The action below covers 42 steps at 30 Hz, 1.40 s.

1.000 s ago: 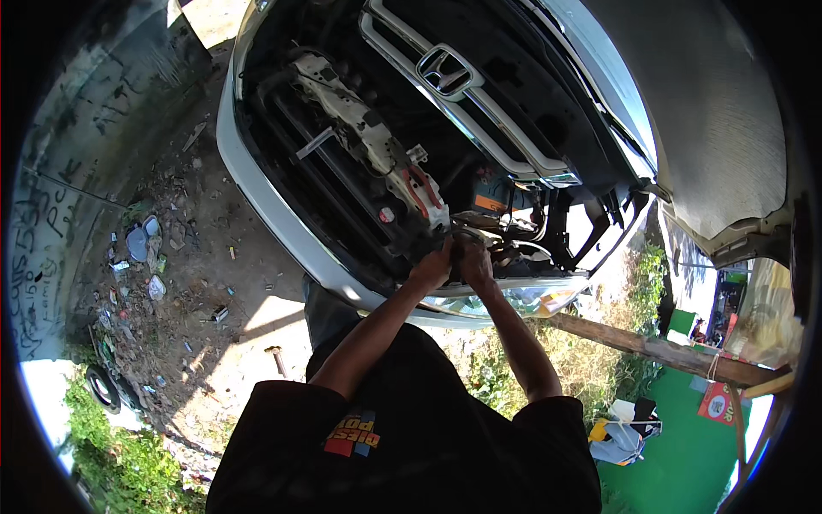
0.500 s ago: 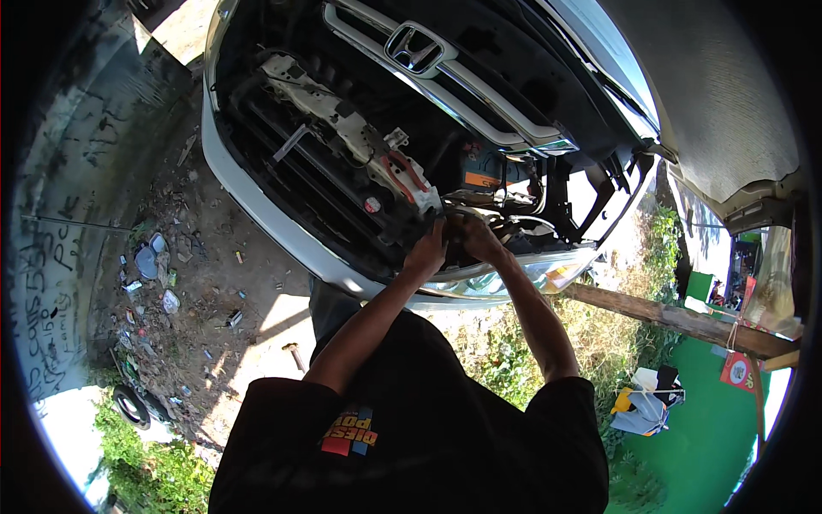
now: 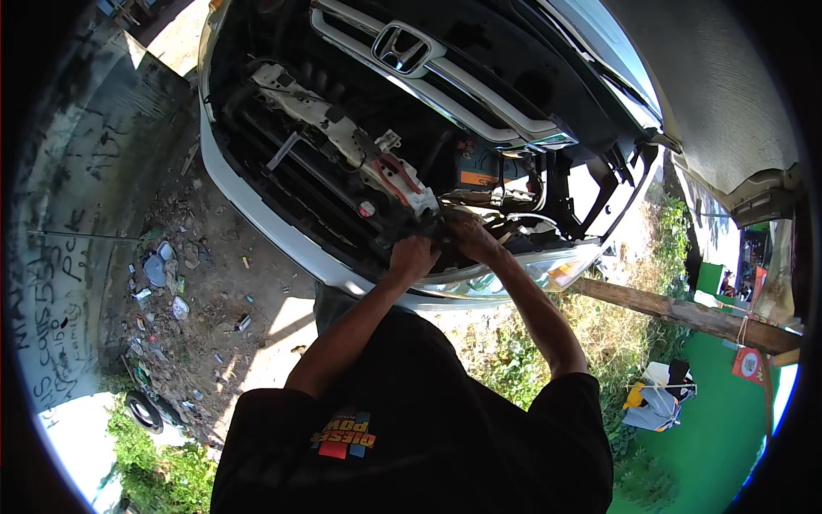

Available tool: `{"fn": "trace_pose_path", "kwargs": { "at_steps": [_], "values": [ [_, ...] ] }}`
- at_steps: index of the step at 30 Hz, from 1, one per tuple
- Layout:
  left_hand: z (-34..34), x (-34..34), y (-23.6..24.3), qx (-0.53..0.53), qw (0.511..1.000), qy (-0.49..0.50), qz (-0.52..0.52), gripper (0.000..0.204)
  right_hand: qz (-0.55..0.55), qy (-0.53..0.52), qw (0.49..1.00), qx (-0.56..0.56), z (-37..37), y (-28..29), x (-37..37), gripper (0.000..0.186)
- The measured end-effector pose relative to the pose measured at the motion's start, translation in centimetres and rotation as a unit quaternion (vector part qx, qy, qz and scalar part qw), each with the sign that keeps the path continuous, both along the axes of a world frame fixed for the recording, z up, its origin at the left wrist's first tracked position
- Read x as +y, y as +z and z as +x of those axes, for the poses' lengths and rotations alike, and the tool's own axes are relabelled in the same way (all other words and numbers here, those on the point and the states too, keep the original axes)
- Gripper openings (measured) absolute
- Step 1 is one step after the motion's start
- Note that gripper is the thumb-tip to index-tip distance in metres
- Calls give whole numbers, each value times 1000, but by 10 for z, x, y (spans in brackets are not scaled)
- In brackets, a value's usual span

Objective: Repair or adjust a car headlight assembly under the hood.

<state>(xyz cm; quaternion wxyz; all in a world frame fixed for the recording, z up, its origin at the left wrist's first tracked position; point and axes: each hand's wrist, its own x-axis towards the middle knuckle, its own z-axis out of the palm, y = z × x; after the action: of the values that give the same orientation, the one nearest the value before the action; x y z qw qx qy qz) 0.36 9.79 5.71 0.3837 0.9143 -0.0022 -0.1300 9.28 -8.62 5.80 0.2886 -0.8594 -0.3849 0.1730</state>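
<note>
Both hands reach into the front corner of a car's engine bay, just behind the headlight (image 3: pixel 484 283). My left hand (image 3: pixel 414 258) is curled closed at dark parts by the end of the pale metal crossbar (image 3: pixel 342 137); what its fingers grip is hidden. Close to its right, my right hand (image 3: pixel 473 239) has bent fingers pressed among dark parts, and their tips are lost in shadow. A reddish-orange strip (image 3: pixel 397 176) lies along the crossbar near the hands. Beyond them stands a dark battery (image 3: pixel 481 163) with an orange band.
The raised hood carries a chrome grille (image 3: pixel 458 90) above the bay. A white bumper (image 3: pixel 265 231) curves along the front. Litter and a tyre (image 3: pixel 144 413) lie on the ground at left, beside a scrawled wall (image 3: pixel 64 257). A wooden beam (image 3: pixel 668 308) sticks out at right.
My left hand has drawn back slightly toward me and to the left, its fingers now more curled. The right hand stays nearly in place. The whole view has shifted a little.
</note>
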Motion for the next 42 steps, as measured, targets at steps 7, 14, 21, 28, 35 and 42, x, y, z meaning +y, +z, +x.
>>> {"fn": "trace_pose_path", "kwargs": {
  "at_steps": [7, 14, 21, 28, 35, 42],
  "values": [
    [-4, 3, -12, 3, 996, 0, 86, 33, -12, -42, 999, 7, 18, -7, -15, 28],
    [-14, 9, -1, 3, 993, 0, 115, 29, -181, -62, 980, -52, -4, 1, -7, 41],
    [-1, 1, -13, -135, 965, 104, -201, 26, -183, -55, 982, -14, 2, 1, -31, 24],
    [12, -22, -9, 42, 950, 125, -284, 30, -262, -44, 964, -22, 4, 12, -9, 35],
    [13, -33, -42, -43, 965, 64, -251, 31, -279, -23, 958, -66, 8, -14, 0, 34],
    [7, -52, -50, -3, 980, -8, -197, 32, -238, -96, 959, -120, 4, 0, 8, 30]
  ]
}}
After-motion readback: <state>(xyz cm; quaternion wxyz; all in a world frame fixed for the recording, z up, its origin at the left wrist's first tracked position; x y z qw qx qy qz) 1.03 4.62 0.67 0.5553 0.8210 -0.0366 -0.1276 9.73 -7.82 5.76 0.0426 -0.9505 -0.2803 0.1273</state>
